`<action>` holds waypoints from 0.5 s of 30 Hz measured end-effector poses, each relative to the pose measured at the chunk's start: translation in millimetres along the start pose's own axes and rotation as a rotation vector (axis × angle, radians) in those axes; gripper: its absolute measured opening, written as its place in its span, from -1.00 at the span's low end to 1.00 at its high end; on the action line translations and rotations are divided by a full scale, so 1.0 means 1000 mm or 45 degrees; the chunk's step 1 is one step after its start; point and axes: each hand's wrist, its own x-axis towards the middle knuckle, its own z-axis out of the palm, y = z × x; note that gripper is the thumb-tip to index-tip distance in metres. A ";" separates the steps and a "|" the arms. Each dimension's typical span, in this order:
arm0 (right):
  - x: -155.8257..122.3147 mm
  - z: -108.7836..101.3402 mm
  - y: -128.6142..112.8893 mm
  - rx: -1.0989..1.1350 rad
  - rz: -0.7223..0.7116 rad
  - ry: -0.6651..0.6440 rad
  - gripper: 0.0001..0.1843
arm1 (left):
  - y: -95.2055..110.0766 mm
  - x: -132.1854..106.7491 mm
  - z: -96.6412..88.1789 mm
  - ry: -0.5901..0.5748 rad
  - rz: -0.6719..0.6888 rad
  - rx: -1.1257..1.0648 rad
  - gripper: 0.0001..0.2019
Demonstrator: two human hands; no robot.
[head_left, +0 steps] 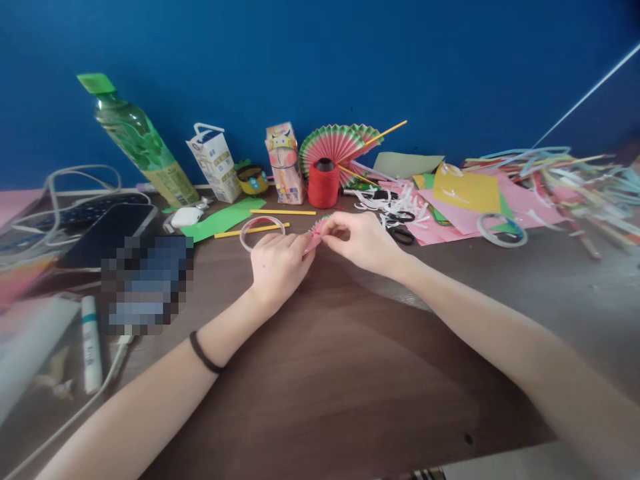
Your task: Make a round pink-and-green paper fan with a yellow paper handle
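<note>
My left hand holds a small pleated pink paper with a green, fringed-looking end, pressing it near the table's middle. Right beside it, my right hand has thumb and forefinger pinched against the paper; whether they grip the paper or a thin red strand there, I cannot make out. Behind the hands stands a spool of red thread. A roll of clear tape lies just past my left knuckles, with two yellow sticks close by. Black-handled scissors rest beyond my right hand.
A pink-green paper fan, drink cartons and a tilted green bottle stand along the blue wall. Coloured paper, shreds and another tape roll lie right. Phones, cables and a marker lie left.
</note>
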 end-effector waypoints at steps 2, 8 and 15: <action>0.000 0.000 0.000 0.015 0.006 -0.001 -0.89 | 0.000 0.000 0.000 -0.019 -0.016 -0.009 -0.77; 0.000 0.000 -0.001 -0.004 0.007 0.016 -0.89 | 0.000 0.000 0.000 -0.043 -0.033 -0.004 -0.76; 0.002 -0.004 -0.002 -0.072 -0.024 0.040 -0.89 | -0.001 0.000 0.002 0.018 -0.010 0.024 -0.78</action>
